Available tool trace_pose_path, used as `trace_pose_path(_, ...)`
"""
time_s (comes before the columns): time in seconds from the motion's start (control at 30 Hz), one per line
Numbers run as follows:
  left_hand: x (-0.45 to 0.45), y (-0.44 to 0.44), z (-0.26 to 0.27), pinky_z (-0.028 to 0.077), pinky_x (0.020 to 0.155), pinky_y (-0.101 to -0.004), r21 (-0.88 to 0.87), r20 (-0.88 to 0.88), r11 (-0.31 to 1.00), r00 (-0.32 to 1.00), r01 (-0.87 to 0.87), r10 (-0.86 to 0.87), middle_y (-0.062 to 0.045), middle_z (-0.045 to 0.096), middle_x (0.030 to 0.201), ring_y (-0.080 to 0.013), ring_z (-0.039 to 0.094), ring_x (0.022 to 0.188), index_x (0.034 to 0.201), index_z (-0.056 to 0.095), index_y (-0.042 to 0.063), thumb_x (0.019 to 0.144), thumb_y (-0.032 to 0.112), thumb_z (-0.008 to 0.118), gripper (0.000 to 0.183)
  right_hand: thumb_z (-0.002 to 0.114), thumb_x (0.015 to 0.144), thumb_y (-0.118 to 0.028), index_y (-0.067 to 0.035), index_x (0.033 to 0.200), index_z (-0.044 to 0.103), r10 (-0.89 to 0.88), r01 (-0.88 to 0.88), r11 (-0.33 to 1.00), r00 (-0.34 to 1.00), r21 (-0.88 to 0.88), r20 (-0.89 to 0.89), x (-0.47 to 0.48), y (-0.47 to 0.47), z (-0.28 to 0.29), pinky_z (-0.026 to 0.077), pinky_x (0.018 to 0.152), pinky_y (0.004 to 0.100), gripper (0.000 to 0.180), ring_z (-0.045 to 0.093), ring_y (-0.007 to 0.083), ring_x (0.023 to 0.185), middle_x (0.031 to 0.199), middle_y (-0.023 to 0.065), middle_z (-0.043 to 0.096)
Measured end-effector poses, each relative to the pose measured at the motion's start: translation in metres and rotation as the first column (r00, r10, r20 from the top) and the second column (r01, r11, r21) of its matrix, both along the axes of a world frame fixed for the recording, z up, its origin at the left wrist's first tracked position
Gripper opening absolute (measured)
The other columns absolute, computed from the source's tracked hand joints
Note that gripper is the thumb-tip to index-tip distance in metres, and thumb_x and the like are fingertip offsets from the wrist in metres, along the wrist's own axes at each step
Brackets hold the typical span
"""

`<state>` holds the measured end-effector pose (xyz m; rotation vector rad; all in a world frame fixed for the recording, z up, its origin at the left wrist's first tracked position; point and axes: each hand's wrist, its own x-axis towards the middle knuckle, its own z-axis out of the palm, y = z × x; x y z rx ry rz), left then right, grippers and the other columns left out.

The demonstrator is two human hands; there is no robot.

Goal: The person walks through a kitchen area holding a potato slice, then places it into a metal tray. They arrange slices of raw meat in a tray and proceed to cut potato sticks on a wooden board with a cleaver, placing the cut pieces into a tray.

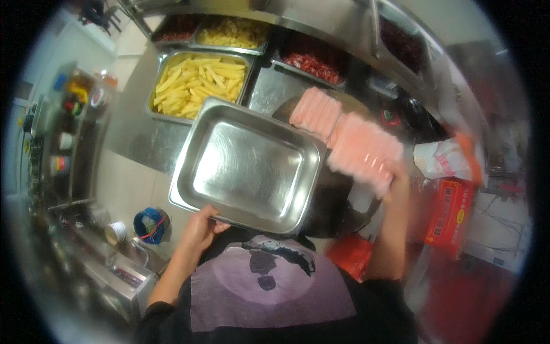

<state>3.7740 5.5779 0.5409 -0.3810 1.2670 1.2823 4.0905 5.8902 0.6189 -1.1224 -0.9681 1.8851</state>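
Note:
My left hand (203, 228) grips the near rim of a steel food pan (247, 172), thumb over the edge. The pan is bare inside and held slightly askew in front of me. To its right, my right hand (396, 182) holds the near right corner of a pack of pink sausage-like sticks (365, 148), blurred by motion. Clear film glints on the sticks. A second pack of pink sticks (316, 109) lies against its far left end, over a round board (352, 101). Whether the two packs are joined, I cannot tell.
Beyond the pan stand steel pans of potato strips (200, 84), pale yellow pieces (234, 34) and red meat pieces (311, 66). A white plastic bag (442, 159) and a red box (447, 215) are at right. A blue-lined bin (149, 225) stands lower left.

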Motion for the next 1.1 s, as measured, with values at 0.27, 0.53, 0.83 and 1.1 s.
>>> trace_pose_path(0.27,0.016,0.011,-0.008,0.058,0.07,-0.028,0.06,0.093,0.995,0.992,0.081,-0.087,-0.013,0.057,0.091,-0.0226,0.063,0.081,0.096,0.051,-0.004,0.088,0.011,0.046,0.018,0.073,0.073,-0.015,-0.002,0.099,0.062,0.46,-0.516,0.854,0.808,0.066,0.369,-0.11,-0.077,-0.05,0.049,0.072,0.0278,0.032,0.059,0.0147,0.082,0.095,0.0055,0.062)
trace_pose_path(0.53,0.016,0.012,-0.01,0.059,0.071,-0.0285,0.04,0.064,0.994,0.993,0.099,-0.102,-0.013,0.057,0.091,-0.022,0.063,0.082,0.097,0.051,-0.006,0.088,0.01,0.047,0.019,0.085,0.06,-0.033,0.006,0.123,0.053,-0.216,-0.709,0.509,0.443,0.488,0.87,-0.142,0.083,-0.049,0.046,0.092,0.0377,0.08,0.06,0.0304,0.106,0.112,0.0208,0.061)
trace_pose_path(0.83,0.016,0.007,-0.025,0.058,0.063,-0.03,0.047,0.076,0.996,0.994,0.071,-0.074,-0.014,0.06,0.089,-0.0217,0.063,0.073,0.097,0.053,-0.007,0.085,0.008,0.05,0.019,0.084,0.059,-0.017,0.007,0.117,0.058,0.406,-0.81,0.585,0.249,-0.041,0.879,-0.163,0.108,-0.036,0.046,0.09,0.0359,0.068,0.06,0.0274,0.107,0.114,0.018,0.063)
trace_pose_path(1.1,0.014,0.007,-0.018,0.06,0.066,-0.0286,0.056,0.074,0.994,0.993,0.089,-0.093,-0.015,0.061,0.098,-0.0211,0.066,0.081,0.105,0.054,-0.007,0.087,0.009,0.049,0.025,0.08,0.065,-0.014,0.001,0.104,0.065,0.499,-0.69,0.723,0.486,-0.035,0.718,-0.152,0.089,-0.002,0.05,0.08,0.0344,0.045,0.064,0.0208,0.088,0.097,0.0129,0.068)
